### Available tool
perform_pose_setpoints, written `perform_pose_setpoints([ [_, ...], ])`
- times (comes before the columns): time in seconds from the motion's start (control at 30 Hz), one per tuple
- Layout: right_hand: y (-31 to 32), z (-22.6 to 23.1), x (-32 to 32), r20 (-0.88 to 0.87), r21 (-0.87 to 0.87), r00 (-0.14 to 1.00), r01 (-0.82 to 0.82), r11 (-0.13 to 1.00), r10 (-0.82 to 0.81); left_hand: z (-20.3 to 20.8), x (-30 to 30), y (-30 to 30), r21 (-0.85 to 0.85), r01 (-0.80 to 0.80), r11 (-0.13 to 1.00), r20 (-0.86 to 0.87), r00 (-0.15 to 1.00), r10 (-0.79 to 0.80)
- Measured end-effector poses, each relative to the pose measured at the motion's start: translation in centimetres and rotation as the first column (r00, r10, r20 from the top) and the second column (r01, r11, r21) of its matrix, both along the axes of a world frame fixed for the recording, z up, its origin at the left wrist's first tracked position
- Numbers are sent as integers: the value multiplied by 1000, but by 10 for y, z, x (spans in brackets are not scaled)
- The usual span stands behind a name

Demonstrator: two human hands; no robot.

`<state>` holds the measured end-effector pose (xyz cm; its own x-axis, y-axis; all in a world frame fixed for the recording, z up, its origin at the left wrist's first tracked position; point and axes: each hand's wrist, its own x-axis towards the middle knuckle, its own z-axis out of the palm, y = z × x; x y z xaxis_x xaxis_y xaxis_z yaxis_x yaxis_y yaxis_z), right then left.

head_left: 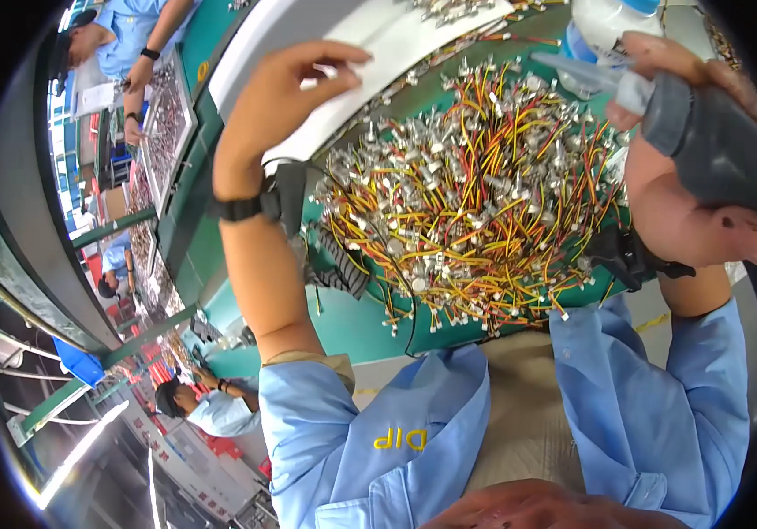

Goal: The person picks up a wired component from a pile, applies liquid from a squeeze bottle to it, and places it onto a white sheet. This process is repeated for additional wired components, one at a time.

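My left hand (286, 97) is raised over the white curved panel at the far left of the bench. Its thumb and index finger curve apart, with nothing visible between them. At the far right, my right hand (696, 176) is wrapped round a dark grey hand tool (713, 145) with a pale collar and a tapered, bluish-grey nozzle pointing left. I cannot make out the tool's exact kind. Between my arms lies a heap of wire leads (475, 203) in yellow, red and black, with white connectors and clear or metallic ends. Black straps circle both wrists.
Behind the nozzle stands a whitish bottle (607, 35) with a blue cap. More small parts lie on the white panel (299, 123). A black cable crosses the heap's left side, beside a striped grey cloth (340, 264). Co-workers (206, 406) sit at benches to the left.
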<state>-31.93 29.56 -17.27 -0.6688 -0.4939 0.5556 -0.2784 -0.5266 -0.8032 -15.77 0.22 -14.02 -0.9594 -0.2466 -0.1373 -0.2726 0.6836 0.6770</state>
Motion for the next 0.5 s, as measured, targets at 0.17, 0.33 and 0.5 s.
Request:
perform_pose_setpoints([
  [0.17,2,-22,-5,-41,-70,993,-112,991,109,8,65,75,7,168,986,98,981,-168],
  [0.33,-8,-34,-1,-97,-181,972,-230,956,215,-18,121,119,-65,-103,993,-28,994,102],
  [0.5,-23,-37,3,-175,-275,944,-321,906,281,-38,152,141,-128,-257,958,-178,956,233],
])
